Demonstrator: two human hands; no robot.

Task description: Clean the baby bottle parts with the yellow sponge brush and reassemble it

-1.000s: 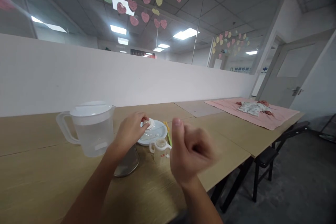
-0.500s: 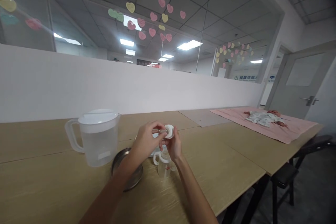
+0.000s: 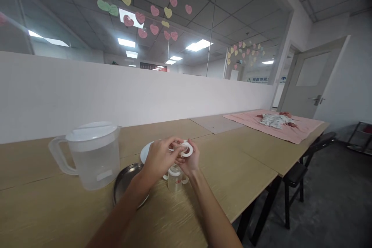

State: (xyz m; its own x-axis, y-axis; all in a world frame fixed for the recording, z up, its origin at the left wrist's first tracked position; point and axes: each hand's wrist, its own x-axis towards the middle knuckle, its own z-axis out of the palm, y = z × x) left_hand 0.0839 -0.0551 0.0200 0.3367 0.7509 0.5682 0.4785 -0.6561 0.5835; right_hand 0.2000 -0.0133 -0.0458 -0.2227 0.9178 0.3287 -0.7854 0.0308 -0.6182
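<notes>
My right hand (image 3: 192,162) is closed around a white bottle collar ring (image 3: 190,149), tilted so its round opening shows. My left hand (image 3: 164,155) pinches a small translucent piece, probably a bottle teat (image 3: 180,149), at the ring's left side. The fingers partly hide that piece, and I cannot tell whether it sits inside the ring. Just below the hands, a clear baby bottle (image 3: 174,183) with two white side handles and red print stands upright on the table. A metal tray (image 3: 119,181) lies partly under my left forearm.
At the left stands a large lidded plastic pitcher (image 3: 95,162) on the wooden table (image 3: 229,174). A white dish (image 3: 144,154) shows behind my left hand. Far right, a baby doll (image 3: 274,120) lies on a pink cloth (image 3: 302,130). A black chair (image 3: 295,176) stands beside the table.
The view has turned right, so the table things appear further left. The ring has tilted and its opening shows more plainly. Both hands still work on it above the bottle.
</notes>
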